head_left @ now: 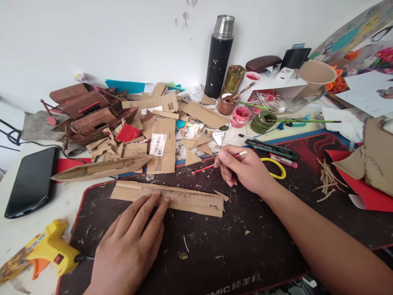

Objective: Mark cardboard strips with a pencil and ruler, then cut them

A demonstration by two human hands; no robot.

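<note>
My left hand lies with fingers stretched out, fingertips pressing a clear ruler onto a cardboard strip. The strip rests on the dark desk mat. Closed around a red pencil, my right hand is beyond the strip's right end. The pencil's tip points left and its white end shows past the thumb. Part of its shaft is hidden by the fingers. A small cardboard sliver lies at the strip's far edge.
Left are a yellow glue gun, a phone and a cardboard boat hull. Brown boat models and cardboard scraps fill the back. Further right are paint jars, a black flask, a cutter and yellow-handled scissors.
</note>
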